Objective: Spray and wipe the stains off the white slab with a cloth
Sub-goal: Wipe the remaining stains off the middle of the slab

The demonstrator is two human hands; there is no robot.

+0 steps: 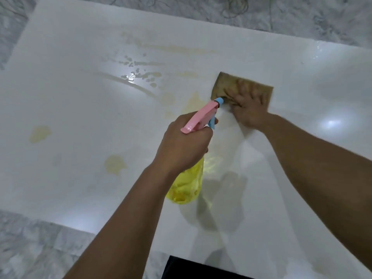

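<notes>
A glossy white slab (84,105) fills most of the head view, marked with yellowish stains (115,164) at the left, middle and far side, plus wet droplets (138,74). My left hand (185,146) grips a spray bottle (187,186) with a yellow body, pink head and blue nozzle, held above the slab and aimed forward. My right hand (248,109) presses flat, fingers spread, on a brown cloth (227,83) lying on the slab just beyond the nozzle. The cloth looks blurred.
Grey marbled floor (36,248) surrounds the slab at the near left and along the far edge. A dark object (191,268) shows at the bottom edge. Light reflections glare on the slab at right.
</notes>
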